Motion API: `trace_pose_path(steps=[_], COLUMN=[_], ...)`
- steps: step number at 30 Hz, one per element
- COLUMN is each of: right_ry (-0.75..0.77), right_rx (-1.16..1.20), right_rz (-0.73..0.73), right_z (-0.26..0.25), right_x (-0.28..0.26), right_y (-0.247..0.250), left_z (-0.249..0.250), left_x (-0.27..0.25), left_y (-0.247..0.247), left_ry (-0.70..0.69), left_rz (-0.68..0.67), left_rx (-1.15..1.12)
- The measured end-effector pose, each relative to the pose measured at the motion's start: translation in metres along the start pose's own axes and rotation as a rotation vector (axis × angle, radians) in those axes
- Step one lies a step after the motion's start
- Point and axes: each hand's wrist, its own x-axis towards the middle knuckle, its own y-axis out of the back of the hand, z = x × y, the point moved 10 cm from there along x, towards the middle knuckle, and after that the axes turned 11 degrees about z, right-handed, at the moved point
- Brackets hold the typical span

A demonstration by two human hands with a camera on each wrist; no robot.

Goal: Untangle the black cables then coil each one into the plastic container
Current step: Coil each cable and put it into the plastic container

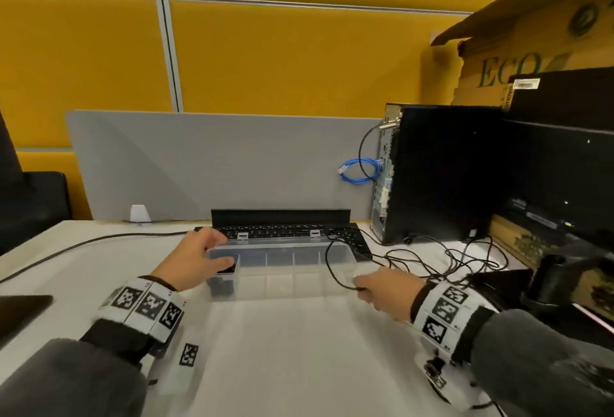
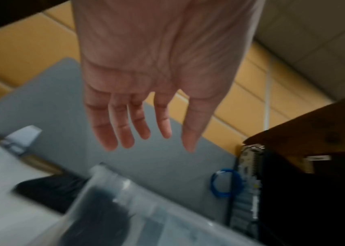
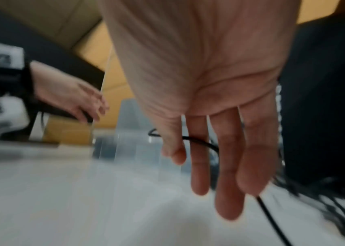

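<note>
Pinching thin black cable (image 1: 332, 270) in my right hand (image 1: 387, 290); left hand (image 1: 196, 258) open over clear plastic compartmented container (image 1: 282, 270). Risk: trailing tangle snags, drags container.

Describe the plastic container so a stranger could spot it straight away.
Start at the black computer tower on the right of the white desk. Left of it, before the keyboard, lies the plastic container. It alone is see-through, a long box split into compartments, the leftmost holding something black.

Container (image 1: 282, 270): on the bench (image 1: 299, 350), before the keyboard (image 1: 285, 232).
Loose cables (image 1: 442, 258): right of container.
Computer tower (image 1: 442, 174): behind cables.
</note>
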Motion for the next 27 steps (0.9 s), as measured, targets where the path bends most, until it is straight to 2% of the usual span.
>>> trace_pose_path(steps=[3,6,8,10,12,14,16,19,21,22,23,24,25,26,27], right_ry=[0.033,0.210,0.299,0.348,0.355,0.289,0.198,-0.042,-0.119,-0.138,-0.198,-0.271,-0.330,-0.367,-0.376], right_rx=[0.398,0.720,0.952,1.087,1.227,1.404,1.536,1.500,1.494,1.392,1.170,0.907,0.692,0.558,0.491], right_rz=[0.239,0.375,0.436,0.490,0.581,0.715,0.899,1.296,1.558,1.688,1.786,1.788,1.694,1.503,1.250], right_z=[-0.008,-0.033,-0.041,-0.040,-0.023,0.012,0.053,0.112,0.146,0.158,0.165,0.168,0.166,0.165,0.159], right_x=[-0.008,-0.028,-0.039,-0.047,-0.055,-0.065,-0.075,-0.098,-0.119,-0.132,-0.146,-0.151,-0.144,-0.125,-0.099], right_y=[0.085,0.163,0.196,0.215,0.230,0.240,0.244,0.243,0.243,0.246,0.251,0.254,0.253,0.244,0.225], left_z=[0.082,0.172,0.216,0.237,0.235,0.216,0.199,0.179,0.159,0.147,0.135,0.124,0.116,0.112,0.113], left_x=[-0.019,-0.037,-0.049,-0.057,-0.058,-0.051,-0.045,-0.036,-0.028,-0.024,-0.017,-0.011,-0.007,-0.006,-0.006], left_y=[-0.002,-0.001,-0.015,-0.037,-0.055,-0.069,-0.067,-0.060,-0.057,-0.054,-0.049,-0.041,-0.032,-0.023,-0.017], left_ry=[-0.257,-0.439,-0.504,-0.520,-0.452,-0.356,-0.316,-0.343,-0.314,-0.262,-0.209,-0.158,-0.113,-0.083,-0.076], left_rz=[-0.099,-0.078,-0.142,-0.194,-0.233,-0.269,-0.283,-0.285,-0.277,-0.259,-0.212,-0.143,-0.069,-0.011,0.020], left_rx=[-0.062,-0.395,-0.608,-0.768,-0.833,-0.826,-0.804,-0.646,-0.616,-0.649,-0.696,-0.754,-0.808,-0.848,-0.862])
